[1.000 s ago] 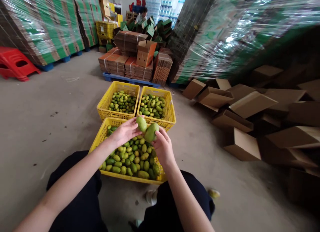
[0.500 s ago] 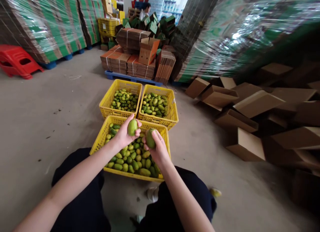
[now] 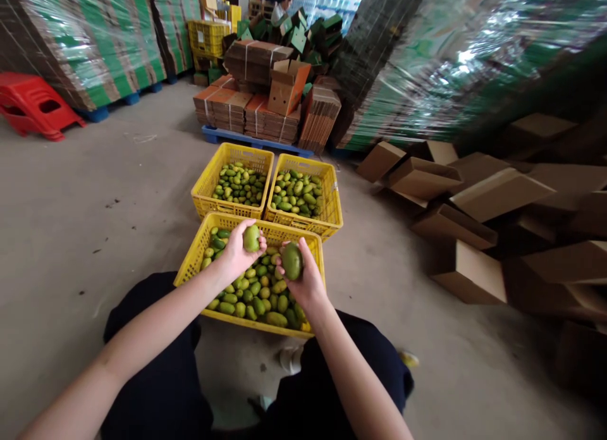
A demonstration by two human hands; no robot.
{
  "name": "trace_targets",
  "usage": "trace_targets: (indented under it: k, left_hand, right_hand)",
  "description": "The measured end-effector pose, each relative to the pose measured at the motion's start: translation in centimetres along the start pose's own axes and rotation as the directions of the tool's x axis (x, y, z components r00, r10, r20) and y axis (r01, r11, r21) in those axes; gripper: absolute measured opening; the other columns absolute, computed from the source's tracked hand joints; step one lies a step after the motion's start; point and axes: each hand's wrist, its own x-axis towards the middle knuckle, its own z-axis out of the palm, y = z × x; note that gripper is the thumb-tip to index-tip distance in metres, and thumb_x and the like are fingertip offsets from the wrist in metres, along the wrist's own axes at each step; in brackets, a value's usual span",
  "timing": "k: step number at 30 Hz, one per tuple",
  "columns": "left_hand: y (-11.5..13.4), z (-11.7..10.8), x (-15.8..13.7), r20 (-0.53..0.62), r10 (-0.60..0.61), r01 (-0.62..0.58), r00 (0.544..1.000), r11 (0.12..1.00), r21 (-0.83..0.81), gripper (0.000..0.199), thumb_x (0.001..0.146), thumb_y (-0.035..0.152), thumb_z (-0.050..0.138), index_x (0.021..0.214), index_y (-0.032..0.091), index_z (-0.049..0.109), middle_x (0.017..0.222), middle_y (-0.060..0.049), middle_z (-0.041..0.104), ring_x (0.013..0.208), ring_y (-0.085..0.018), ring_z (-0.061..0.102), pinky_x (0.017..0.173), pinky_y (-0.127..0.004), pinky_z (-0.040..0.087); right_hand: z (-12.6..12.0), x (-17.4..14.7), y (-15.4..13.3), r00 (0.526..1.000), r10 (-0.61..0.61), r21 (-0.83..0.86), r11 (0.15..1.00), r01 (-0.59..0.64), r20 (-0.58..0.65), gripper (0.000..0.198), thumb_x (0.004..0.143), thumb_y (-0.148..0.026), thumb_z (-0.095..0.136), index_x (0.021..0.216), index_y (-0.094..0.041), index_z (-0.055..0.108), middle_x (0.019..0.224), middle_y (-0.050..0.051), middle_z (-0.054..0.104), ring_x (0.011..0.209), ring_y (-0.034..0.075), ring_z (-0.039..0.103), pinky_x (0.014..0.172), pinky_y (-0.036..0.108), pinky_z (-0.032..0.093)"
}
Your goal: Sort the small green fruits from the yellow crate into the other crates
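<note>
My left hand (image 3: 243,247) is closed around a green oval fruit (image 3: 251,238) that looks like a small mango. In my right hand (image 3: 303,274) sits another, darker green mango (image 3: 292,261), with the thumb raised along its side. Both hands are above the nearest yellow crate (image 3: 190,263), which holds many loose green and yellowish mangoes (image 3: 256,301). The two hands are apart, and my forearms hide parts of the crate.
Two more yellow crates, left (image 3: 203,193) and right (image 3: 332,203), hold similar fruit just beyond. Open cardboard boxes (image 3: 469,272) lie at right. Flattened cartons (image 3: 270,121) rest on a blue pallet (image 3: 227,136). A red stool (image 3: 38,105) stands left; a person (image 3: 282,7) is far back.
My right hand has turned, so its mango shows more fully. The left hand's mango has also rotated a little. The view has tilted slightly downward.
</note>
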Motion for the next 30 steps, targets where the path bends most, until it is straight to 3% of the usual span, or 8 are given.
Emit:
trace_targets:
  k: [4,7,11,14,18,23,27,30]
  left_hand:
    - [-0.4,-0.3,0.4,0.087,-0.094,0.088,0.992,0.993,0.079,0.033,0.092,0.029,0.05,0.062,0.015,0.052,0.052,0.001,0.053,0.04,-0.007,0.048,0.039,-0.016,0.041]
    - [-0.9,-0.6,0.8,0.043,-0.071,0.066,0.997,0.991,0.113,0.039,0.094,0.033,0.047,0.06,0.015,0.054,0.052,0.0,0.056,0.043,-0.009,0.054,0.044,-0.019,0.047]
    - [-1.2,-0.8,0.9,-0.003,-0.086,0.086,0.996,0.992,0.09,0.042,0.096,0.034,0.038,0.065,0.013,0.058,0.057,-0.003,0.059,0.046,-0.011,0.056,0.044,-0.021,0.048]
    - [-1.1,-0.6,0.5,0.001,-0.102,0.102,0.995,0.991,0.087,0.035,0.092,0.03,0.037,0.072,0.012,0.06,0.063,-0.007,0.062,0.051,-0.013,0.058,0.046,-0.023,0.05]
    - [-1.1,-0.2,0.5,-0.068,-0.011,0.012,0.998,1.0,0.012,0.016,0.082,0.015,0.042,0.079,0.014,0.058,0.071,-0.006,0.062,0.057,-0.014,0.059,0.053,-0.024,0.053]
    - [-1.0,-0.2,1.4,-0.132,-0.04,0.038,0.99,0.999,-0.019,0.016,0.082,0.005,0.042,0.084,0.013,0.055,0.07,-0.005,0.058,0.063,-0.014,0.06,0.056,-0.022,0.054]
    - [-1.2,-0.6,1.8,-0.076,-0.049,0.048,0.996,0.999,-0.017,0.013,0.092,0.012,0.044,0.088,0.012,0.056,0.069,-0.007,0.06,0.065,-0.015,0.063,0.06,-0.022,0.057]
    - [-1.4,-1.0,2.0,-0.063,-0.082,0.084,0.995,0.996,0.021,0.02,0.097,0.025,0.044,0.088,0.013,0.056,0.065,-0.005,0.06,0.058,-0.012,0.059,0.053,-0.018,0.052]
  right_hand:
    - [0.1,0.0,0.1,0.997,0.062,0.049,0.997,-0.061,-0.036,0.027,0.071,-0.047,0.075,0.078,-0.023,0.065,0.064,-0.002,0.064,0.054,0.013,0.057,0.042,0.023,0.043]
    - [0.0,0.5,0.5,0.992,0.096,0.05,0.994,-0.092,-0.084,0.033,0.075,-0.055,0.069,0.075,-0.023,0.064,0.066,0.001,0.068,0.061,0.018,0.063,0.051,0.029,0.052]
    - [-0.4,0.9,0.7,0.993,0.102,0.021,0.995,-0.1,-0.061,0.039,0.075,-0.059,0.067,0.083,-0.021,0.066,0.076,0.004,0.072,0.067,0.021,0.067,0.052,0.031,0.054]
    - [-0.8,0.7,0.3,0.995,0.101,0.029,0.995,-0.101,-0.003,0.032,0.076,-0.05,0.065,0.089,-0.021,0.066,0.083,0.004,0.073,0.067,0.019,0.067,0.052,0.03,0.054]
    - [-1.4,0.5,-0.2,0.998,0.067,0.051,0.996,-0.068,0.023,0.017,0.068,-0.028,0.061,0.083,-0.022,0.066,0.085,0.004,0.073,0.075,0.022,0.069,0.068,0.038,0.061]
    - [-1.7,0.9,-0.1,0.999,0.022,0.01,1.0,-0.022,0.03,0.012,0.069,-0.026,0.061,0.079,-0.023,0.067,0.087,0.003,0.074,0.087,0.023,0.07,0.083,0.044,0.062]
    - [-1.6,1.4,0.2,0.999,0.045,0.023,0.999,-0.045,-0.007,0.009,0.072,-0.029,0.07,0.079,-0.023,0.068,0.088,0.003,0.075,0.082,0.021,0.071,0.075,0.036,0.064]
    - [-1.4,1.8,0.3,0.995,0.089,0.057,0.995,-0.087,-0.036,0.015,0.072,-0.034,0.074,0.081,-0.022,0.071,0.086,0.002,0.076,0.068,0.016,0.07,0.065,0.028,0.063]
